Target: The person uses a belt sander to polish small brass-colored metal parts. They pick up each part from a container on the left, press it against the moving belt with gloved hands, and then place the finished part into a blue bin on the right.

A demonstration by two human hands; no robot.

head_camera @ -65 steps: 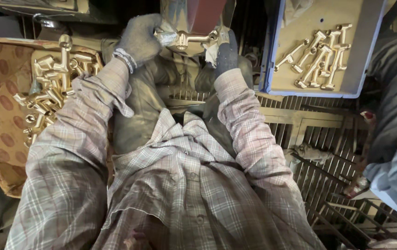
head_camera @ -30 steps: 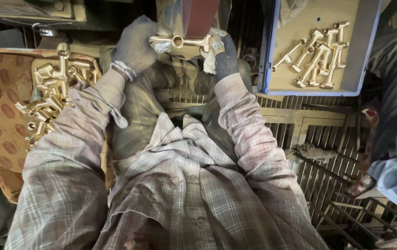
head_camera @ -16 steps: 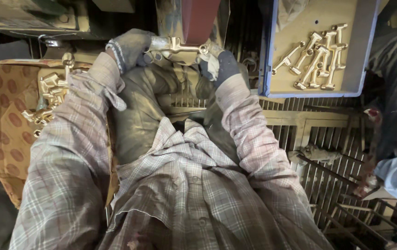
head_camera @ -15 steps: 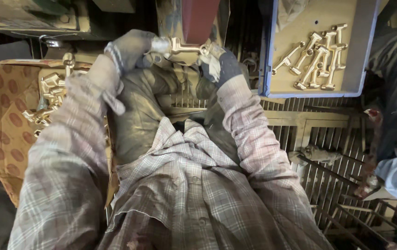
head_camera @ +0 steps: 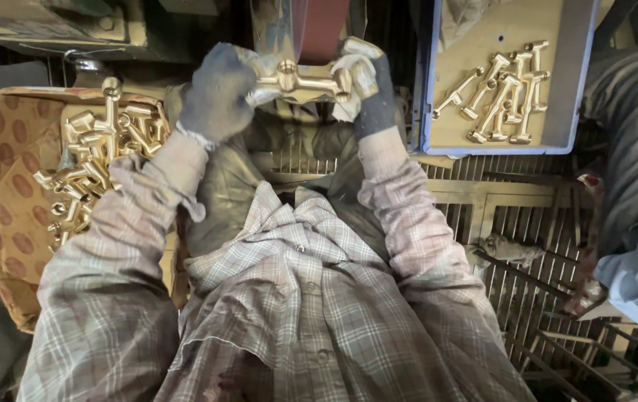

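Left hand (head_camera: 218,97) shifted inward since earlier; both hands, right hand (head_camera: 363,82) included, clenched on brass fitting (head_camera: 305,80).

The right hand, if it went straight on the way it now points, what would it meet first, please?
The right hand grips one end of the brass fitting and points up-frame. Just beyond it runs the reddish-brown belt; that would probably come first, though depth is unclear.

Both arms stretched forward, gloved left hand (head_camera: 218,93) and right hand (head_camera: 367,85) raised, each grip closed.
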